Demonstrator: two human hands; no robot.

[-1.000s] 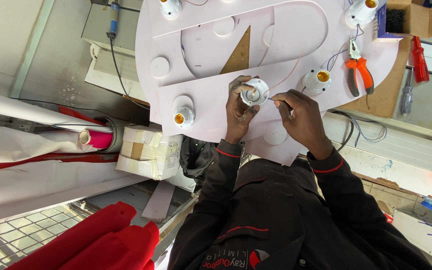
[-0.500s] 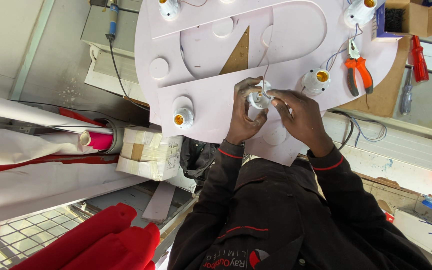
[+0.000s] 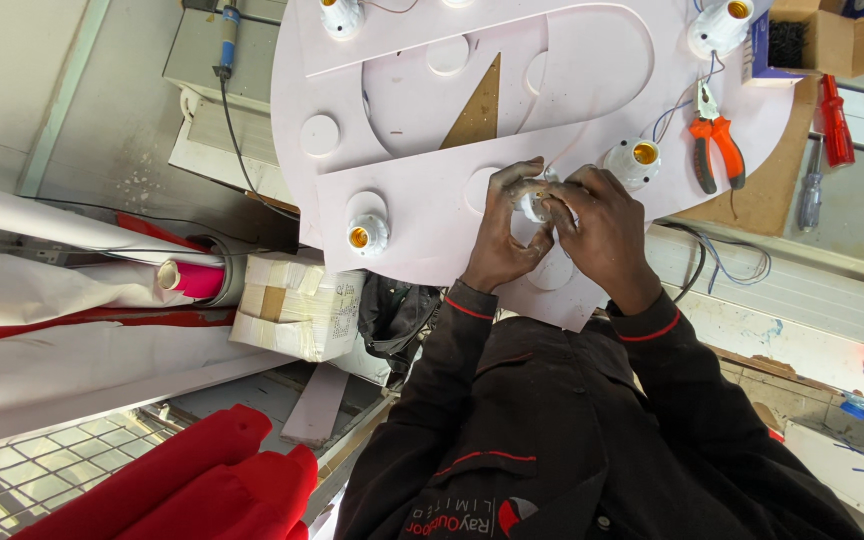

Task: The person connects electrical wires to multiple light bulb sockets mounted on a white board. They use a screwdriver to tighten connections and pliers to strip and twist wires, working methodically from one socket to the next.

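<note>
Black jacket sleeves with red cuff piping nearest, reaching up to the pale foam board. Off to the side, red fabric and a taped white block.

Left hand and right hand now cupped together, fingertips meeting over a small white lamp socket. Both clenched on it from opposite sides, with only a sliver of white showing between the fingers. A second ago held up in the left hand alone, face plainly in view, right hand just beside; since then closed over by both and brought lower against the board's lower strip. Judged from that: past mere holding, into close finger work on the socket itself, though exactly what the fingertips do stays hidden.

Beyond, two matching sockets seated on the board, one just beside the right hand, one well apart on the left. Farther still, orange pliers, a red screwdriver, an open cardboard box.
</note>
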